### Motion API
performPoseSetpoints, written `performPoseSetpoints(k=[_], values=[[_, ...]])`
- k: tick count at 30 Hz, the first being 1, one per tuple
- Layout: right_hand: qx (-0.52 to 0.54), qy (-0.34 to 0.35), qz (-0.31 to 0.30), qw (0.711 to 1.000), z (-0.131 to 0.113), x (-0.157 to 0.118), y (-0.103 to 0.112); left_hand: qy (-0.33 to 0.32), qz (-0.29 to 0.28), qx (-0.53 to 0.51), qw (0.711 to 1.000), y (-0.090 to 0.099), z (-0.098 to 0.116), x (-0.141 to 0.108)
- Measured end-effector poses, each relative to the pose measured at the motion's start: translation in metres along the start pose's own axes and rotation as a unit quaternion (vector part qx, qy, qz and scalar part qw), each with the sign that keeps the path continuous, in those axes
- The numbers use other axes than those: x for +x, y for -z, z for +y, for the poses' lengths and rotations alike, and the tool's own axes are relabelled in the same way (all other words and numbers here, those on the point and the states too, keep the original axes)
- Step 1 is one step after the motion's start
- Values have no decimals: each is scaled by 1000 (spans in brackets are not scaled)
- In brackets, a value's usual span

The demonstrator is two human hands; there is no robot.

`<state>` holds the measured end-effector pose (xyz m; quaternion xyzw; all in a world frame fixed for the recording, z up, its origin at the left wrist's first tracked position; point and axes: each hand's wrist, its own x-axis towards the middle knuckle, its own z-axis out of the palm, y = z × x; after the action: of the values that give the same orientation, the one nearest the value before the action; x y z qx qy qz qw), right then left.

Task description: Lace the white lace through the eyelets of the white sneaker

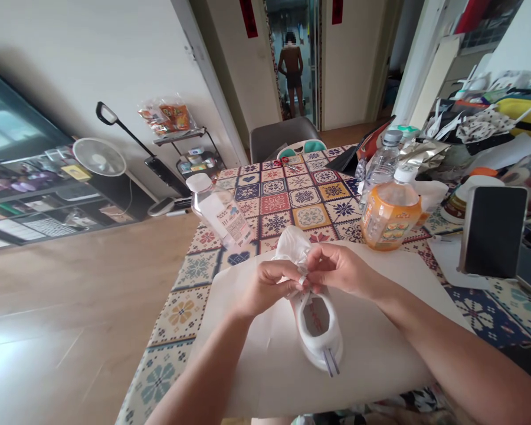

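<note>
A white sneaker [315,319] lies on a white sheet [265,360] spread over the patterned tablecloth, heel toward me and toe pointing away. My left hand [268,286] and my right hand [338,268] meet above the shoe's tongue. Both pinch the white lace [301,277] between fingertips, close together over the eyelets.
A clear bottle [219,212] stands at the table's left edge. An orange drink bottle [389,215] and a water bottle [380,162] stand right of the shoe. A phone on a stand [493,233], scissors [287,164] and clutter fill the right side. A person [292,74] stands in the far doorway.
</note>
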<state>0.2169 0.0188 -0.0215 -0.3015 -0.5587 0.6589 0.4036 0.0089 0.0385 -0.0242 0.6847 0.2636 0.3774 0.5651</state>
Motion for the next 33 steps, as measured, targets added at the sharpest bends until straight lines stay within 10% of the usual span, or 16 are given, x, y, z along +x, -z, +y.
performPoseSetpoints(k=[33], values=[[-197,85,52,975,-7,-12,-13,118,65,-64,989,-12,0,2]])
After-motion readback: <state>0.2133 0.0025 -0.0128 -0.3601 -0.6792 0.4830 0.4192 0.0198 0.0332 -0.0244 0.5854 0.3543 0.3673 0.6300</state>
